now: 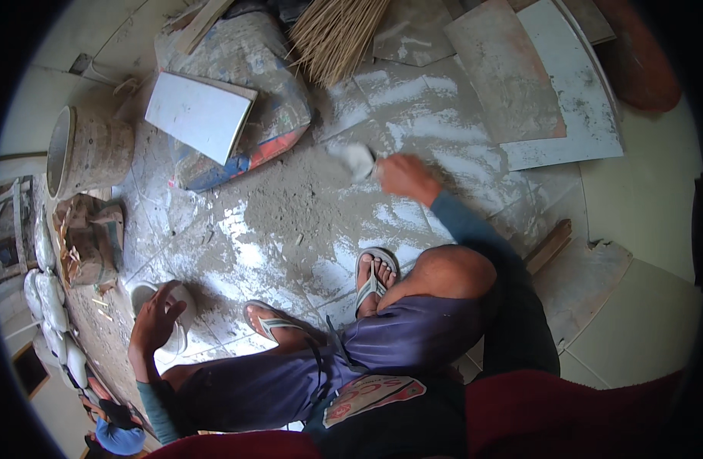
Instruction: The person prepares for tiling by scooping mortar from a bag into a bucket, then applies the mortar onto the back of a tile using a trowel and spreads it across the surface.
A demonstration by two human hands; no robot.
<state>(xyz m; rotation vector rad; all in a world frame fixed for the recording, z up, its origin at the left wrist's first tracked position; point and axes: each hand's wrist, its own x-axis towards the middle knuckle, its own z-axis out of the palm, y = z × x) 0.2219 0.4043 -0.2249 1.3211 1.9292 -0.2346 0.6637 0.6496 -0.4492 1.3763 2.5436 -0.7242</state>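
On the dusty floor, the right hand grips a blurred, mortar-smeared white trowel.

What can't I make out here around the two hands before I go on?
- Head view: the tool in the right hand is motion-blurred; only a pale blade shows, its grip hidden by the fingers.
- Head view: the left hand covers much of the white bowl; its contents cannot be told.
- Head view: the broom is cut off by the top edge.
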